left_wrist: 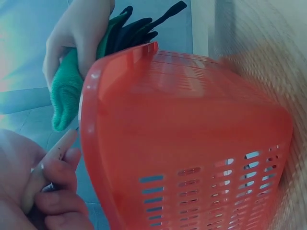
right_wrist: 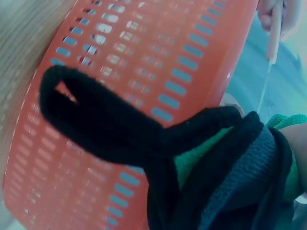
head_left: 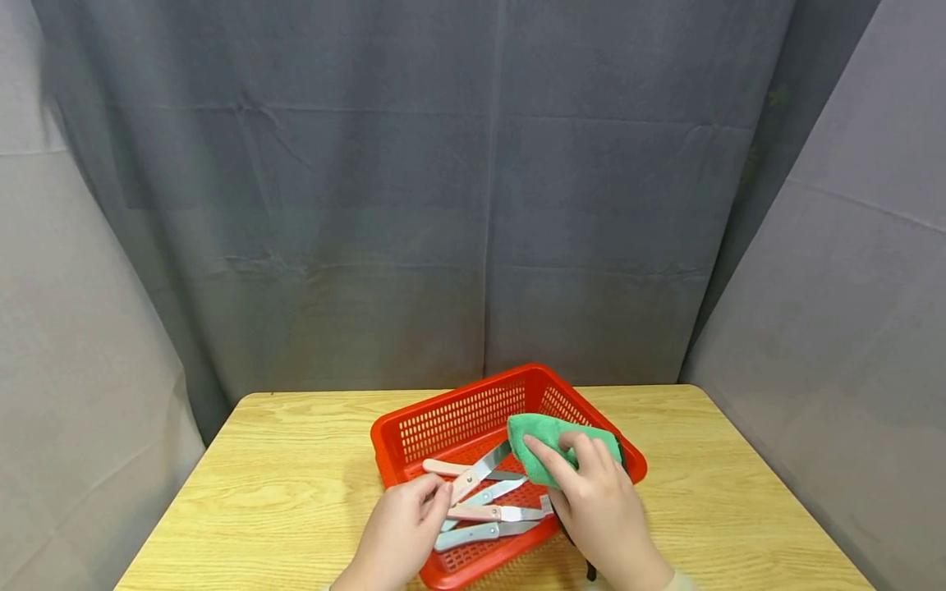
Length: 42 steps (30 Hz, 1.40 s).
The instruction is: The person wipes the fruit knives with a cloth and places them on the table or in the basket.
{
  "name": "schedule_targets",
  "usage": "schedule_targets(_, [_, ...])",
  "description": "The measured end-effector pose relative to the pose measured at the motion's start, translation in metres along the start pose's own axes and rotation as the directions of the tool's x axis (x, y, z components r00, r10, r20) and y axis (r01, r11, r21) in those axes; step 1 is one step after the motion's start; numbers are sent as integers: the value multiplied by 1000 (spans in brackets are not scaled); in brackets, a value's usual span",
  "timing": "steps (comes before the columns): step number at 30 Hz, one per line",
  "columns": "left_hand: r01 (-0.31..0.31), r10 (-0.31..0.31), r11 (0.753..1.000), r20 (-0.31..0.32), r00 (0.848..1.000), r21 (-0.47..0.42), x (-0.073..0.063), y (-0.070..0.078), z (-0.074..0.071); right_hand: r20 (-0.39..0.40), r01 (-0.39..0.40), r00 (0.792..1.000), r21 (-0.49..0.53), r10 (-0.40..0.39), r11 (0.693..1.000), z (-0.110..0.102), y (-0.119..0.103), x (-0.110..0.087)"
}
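My left hand grips the pink handle of a small knife, its blade slanting up and right over the red basket. The blade's far end meets the folded green cloth, where the cloth hides it. My right hand pinches that cloth, fingers bent on top of it. The right wrist view shows the cloth's black trim and a black hanging loop. Under both hands, several more knives with pink or pale green handles lie in the basket.
The basket, with slotted walls, stands turned at an angle on a wood-grain table. A grey curtain hangs behind the table, and pale cloth panels flank it.
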<state>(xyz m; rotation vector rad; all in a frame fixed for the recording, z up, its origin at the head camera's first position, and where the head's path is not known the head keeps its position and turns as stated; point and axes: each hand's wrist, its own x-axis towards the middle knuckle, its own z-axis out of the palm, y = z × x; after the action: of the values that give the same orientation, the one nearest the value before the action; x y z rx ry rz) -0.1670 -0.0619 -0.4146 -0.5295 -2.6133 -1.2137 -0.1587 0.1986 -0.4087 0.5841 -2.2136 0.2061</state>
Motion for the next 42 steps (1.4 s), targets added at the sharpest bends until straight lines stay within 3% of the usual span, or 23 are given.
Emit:
schedule_targets(9, [-8, 8, 1000, -8, 1000, 19, 0, -3, 1, -20, 178, 984, 85, -176, 980, 5, -24, -5])
schedule_targets(14, [-6, 6, 1000, 5, 1000, 4, 0, -3, 0, -51, 223, 974, 102, -219, 969, 9, -30, -5])
schedule_targets(24, [-29, 29, 1000, 9, 1000, -6, -2, -1, -1, 11, 146, 989, 73, -147, 987, 8, -29, -7])
schedule_targets(42, [-56, 56, 998, -3, 998, -33, -4, 0, 0, 24, 48, 999, 33, -49, 998, -3, -9, -6])
